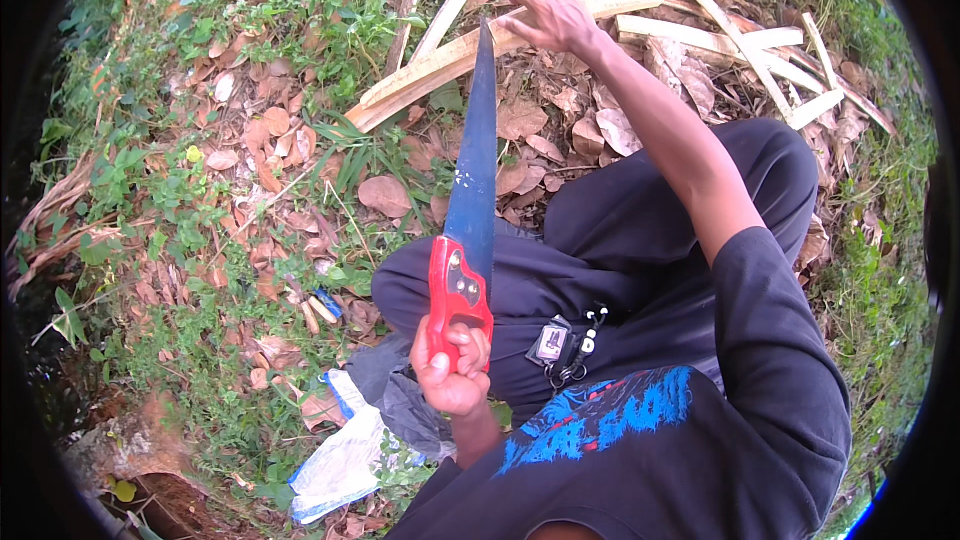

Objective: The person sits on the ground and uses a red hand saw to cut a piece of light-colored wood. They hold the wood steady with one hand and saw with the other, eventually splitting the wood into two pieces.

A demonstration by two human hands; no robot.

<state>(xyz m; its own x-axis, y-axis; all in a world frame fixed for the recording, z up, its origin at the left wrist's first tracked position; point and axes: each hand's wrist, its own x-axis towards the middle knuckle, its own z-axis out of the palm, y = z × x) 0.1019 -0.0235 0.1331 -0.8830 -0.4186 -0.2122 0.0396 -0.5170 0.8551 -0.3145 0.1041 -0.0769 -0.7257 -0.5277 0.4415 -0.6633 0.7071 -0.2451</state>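
My left hand [455, 365] is wrapped round the red handle of a hand saw [472, 170]. Its blue blade points up and away from me, with the tip overlapping a long split wood piece [430, 75] in view; whether they touch I cannot tell. My right hand [548, 15] reaches far out at the top, fingers stretched and spread over that same wood piece, seemingly resting on it. The wood slants from the middle left up to the upper right, among dry leaves.
Several pale split wood strips [740, 35] lie crossed at the upper right. My bent legs [670, 200] fill the middle right. A white and blue plastic sack [345, 465] lies at lower left, below a small blue object [327, 302]. A cut stump [170, 495] stands at the lower left edge.
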